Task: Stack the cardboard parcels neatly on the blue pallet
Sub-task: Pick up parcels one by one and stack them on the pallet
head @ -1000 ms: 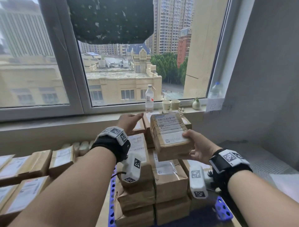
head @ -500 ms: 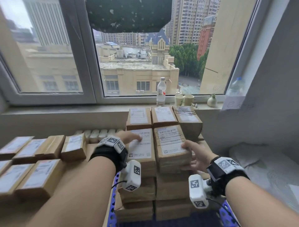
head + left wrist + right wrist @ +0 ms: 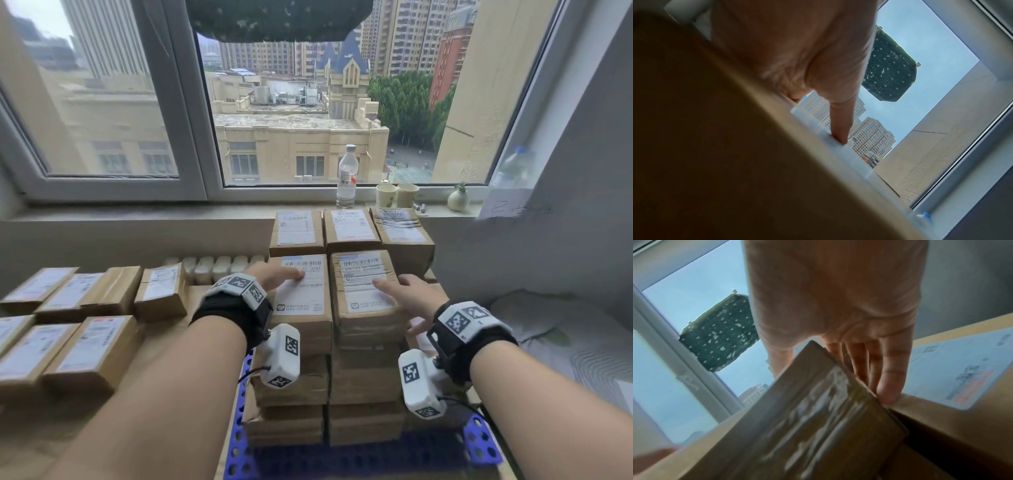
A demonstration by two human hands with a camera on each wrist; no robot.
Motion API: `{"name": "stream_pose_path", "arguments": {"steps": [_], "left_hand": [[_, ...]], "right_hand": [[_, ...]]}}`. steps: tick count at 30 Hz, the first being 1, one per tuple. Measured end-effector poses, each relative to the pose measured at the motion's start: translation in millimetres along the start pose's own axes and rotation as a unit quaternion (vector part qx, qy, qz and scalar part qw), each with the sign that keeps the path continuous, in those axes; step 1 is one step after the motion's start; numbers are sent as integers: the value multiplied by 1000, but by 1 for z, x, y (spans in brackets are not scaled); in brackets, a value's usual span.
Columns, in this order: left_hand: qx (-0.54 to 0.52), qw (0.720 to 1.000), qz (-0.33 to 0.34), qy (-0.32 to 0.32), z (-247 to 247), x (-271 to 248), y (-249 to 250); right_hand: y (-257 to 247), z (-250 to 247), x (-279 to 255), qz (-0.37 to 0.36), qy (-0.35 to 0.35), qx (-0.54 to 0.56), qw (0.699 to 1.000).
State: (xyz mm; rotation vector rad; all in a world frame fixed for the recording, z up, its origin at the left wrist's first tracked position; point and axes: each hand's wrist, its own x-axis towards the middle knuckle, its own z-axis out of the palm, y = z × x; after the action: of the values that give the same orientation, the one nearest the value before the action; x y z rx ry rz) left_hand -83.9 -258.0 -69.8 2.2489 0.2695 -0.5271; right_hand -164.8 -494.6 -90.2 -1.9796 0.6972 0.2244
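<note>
Head view shows the right hand (image 3: 409, 301) with its grip wide: thumb flat on the top parcel (image 3: 366, 294), fingers straight down its right side. The left hand (image 3: 274, 275), grip also wide, presses fingertips on the neighbouring parcel (image 3: 303, 298). Both parcels crown front columns on the blue pallet (image 3: 239, 455). The likely risk is that an uneven sideways push skews the top parcel or shifts its tall column off line. More parcels (image 3: 85, 346) wait on the worktop (image 3: 164, 342) to the left.
</note>
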Motion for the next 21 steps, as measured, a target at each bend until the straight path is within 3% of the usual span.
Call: {"name": "stream_pose_path", "arguments": {"steps": [4, 8, 21], "left_hand": [[-21, 1000, -3, -6, -2, 0, -4], [-86, 994, -29, -63, 1, 1, -7], [-137, 982, -28, -130, 0, 13, -11]], "right_hand": [[-4, 5, 9, -57, 43, -50, 996], [-16, 8, 12, -83, 0, -45, 995], [-24, -9, 7, -28, -91, -56, 994]]}}
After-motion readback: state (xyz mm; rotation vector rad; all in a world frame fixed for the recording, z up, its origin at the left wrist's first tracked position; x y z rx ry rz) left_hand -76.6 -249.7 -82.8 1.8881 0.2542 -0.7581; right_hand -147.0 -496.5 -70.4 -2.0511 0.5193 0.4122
